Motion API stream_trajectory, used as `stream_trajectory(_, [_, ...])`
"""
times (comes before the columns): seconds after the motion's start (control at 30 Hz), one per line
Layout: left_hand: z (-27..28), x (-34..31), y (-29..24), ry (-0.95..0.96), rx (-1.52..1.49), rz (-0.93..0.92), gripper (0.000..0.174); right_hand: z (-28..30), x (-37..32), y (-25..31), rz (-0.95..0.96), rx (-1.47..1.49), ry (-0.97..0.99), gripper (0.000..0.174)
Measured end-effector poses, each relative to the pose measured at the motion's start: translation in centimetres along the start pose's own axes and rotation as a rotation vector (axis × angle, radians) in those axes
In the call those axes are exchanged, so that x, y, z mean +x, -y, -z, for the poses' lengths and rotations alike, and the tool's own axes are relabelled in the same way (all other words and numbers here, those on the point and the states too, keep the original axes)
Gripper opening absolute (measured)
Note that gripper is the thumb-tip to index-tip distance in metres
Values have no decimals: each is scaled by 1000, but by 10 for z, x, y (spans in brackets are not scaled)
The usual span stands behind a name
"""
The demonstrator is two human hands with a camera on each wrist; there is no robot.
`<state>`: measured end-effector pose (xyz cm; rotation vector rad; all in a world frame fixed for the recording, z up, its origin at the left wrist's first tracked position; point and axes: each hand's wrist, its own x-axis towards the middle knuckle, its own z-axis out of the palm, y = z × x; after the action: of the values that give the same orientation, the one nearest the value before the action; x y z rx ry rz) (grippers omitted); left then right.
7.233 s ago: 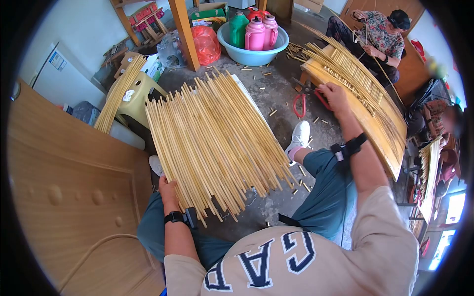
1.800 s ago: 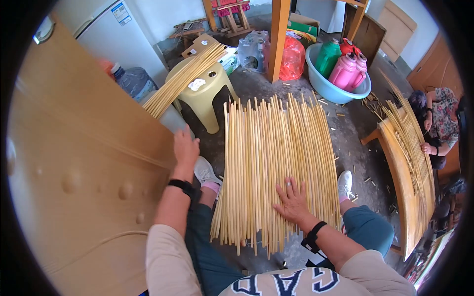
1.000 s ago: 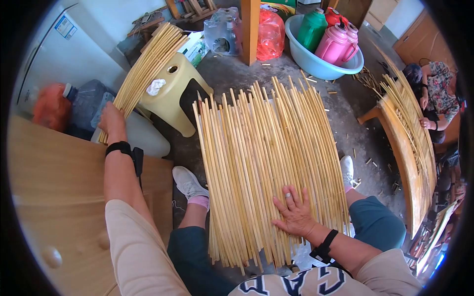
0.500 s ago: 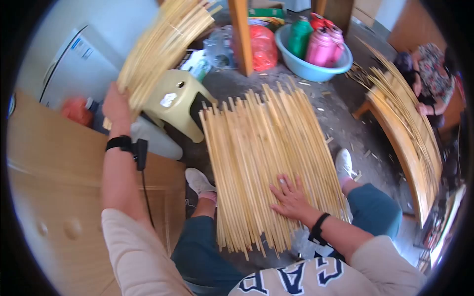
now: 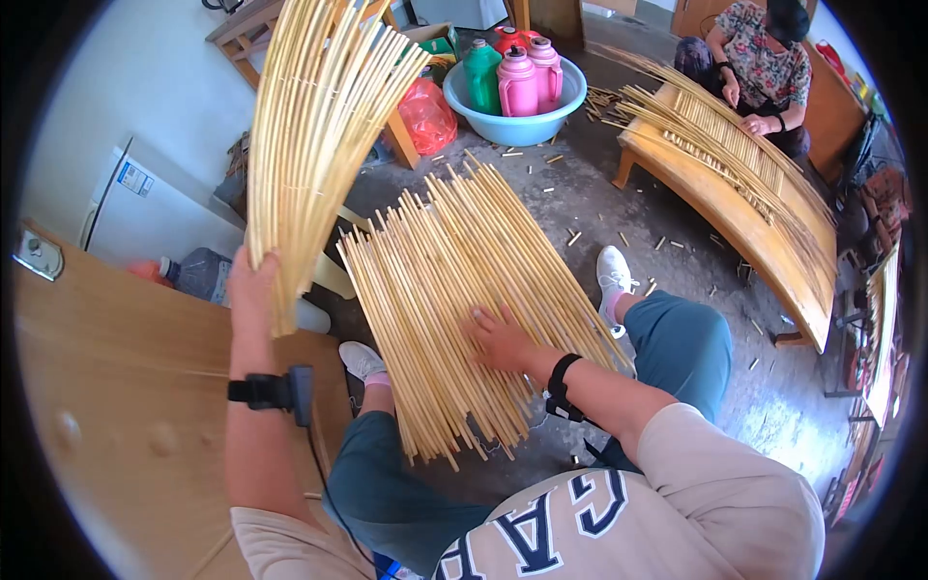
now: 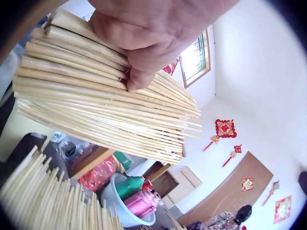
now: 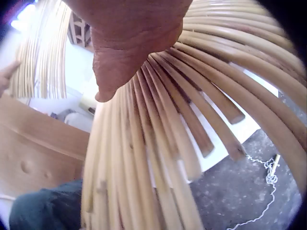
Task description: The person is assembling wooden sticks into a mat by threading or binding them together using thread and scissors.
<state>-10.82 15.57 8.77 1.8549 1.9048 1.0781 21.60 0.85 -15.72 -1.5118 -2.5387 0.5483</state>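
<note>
In the head view my left hand point(image 5: 253, 282) grips a raised sheet of long pale reed sticks point(image 5: 314, 145) near its lower end. Fine threads cross this sheet point(image 6: 103, 98) in the left wrist view, and my fingers curl over its sticks. Between my legs lies a second layer of reed sticks point(image 5: 435, 261), side by side with uneven ends. My right hand point(image 5: 501, 340) rests on the middle of that layer, fingers spread. From the right wrist, the stick ends point(image 7: 158, 143) fan out past the hand over a white surface.
A cream stool point(image 5: 333, 275) is mostly hidden behind the raised sheet. At the back, a blue basin point(image 5: 517, 129) holds several flasks. Right, another person point(image 5: 759, 72) works with reeds at a curved wooden bench point(image 5: 720, 217). Cut reed pieces litter the floor. A wooden panel point(image 5: 126, 387) stands left.
Red-handled scissors were in the right hand earliest; it then came to rest on the reed layer. My left hand reached to the stool, took the reed sheet and lifted it upright.
</note>
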Motion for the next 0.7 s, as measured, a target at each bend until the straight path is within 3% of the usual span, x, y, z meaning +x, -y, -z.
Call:
stream_trajectory(0.03, [-6,-11,-1,76,-187,72,24,2,2,-5,0,2,-6,69])
stream_trajectory(0.07, [-11,-26,-13,77,-185,67,24,5,4,-10,-24,171,-99,70])
stream_trajectory(0.13, [-27,-61,-39,153,-574,184,26,17,2,-19,-43,333,-195,72])
stream_trajectory(0.2, [-40,-86,-51,208,-663,250,28,39,-6,-22,-328,814,-273,76])
stream_trajectory(0.23, [-47,-98,-55,268,-748,320,31,43,-6,-27,-363,1040,-218,82])
stream_trajectory(0.27, [-55,-111,-60,270,-748,319,31,62,-12,-20,-365,1040,-221,82])
stream_trajectory(0.33, [-73,-138,-70,396,-1001,404,31,95,-25,-6,-231,1459,-124,89])
stream_trajectory(0.4, [-94,-164,-71,459,-1064,507,28,83,-23,-9,-187,1571,-132,91])
stream_trajectory(0.47, [-121,-185,-65,578,-1027,601,25,78,-29,-9,-133,1974,-58,89])
stream_trajectory(0.5, [-133,-198,-66,629,-1111,663,24,75,-35,-11,-133,2089,-47,78])
stream_trajectory(0.63, [-189,-245,-58,656,-1290,756,25,77,-61,-15,-198,1995,-101,66])
stream_trajectory(0.7, [-209,-265,-53,614,-1347,829,27,70,-70,-18,-430,1843,-134,59])
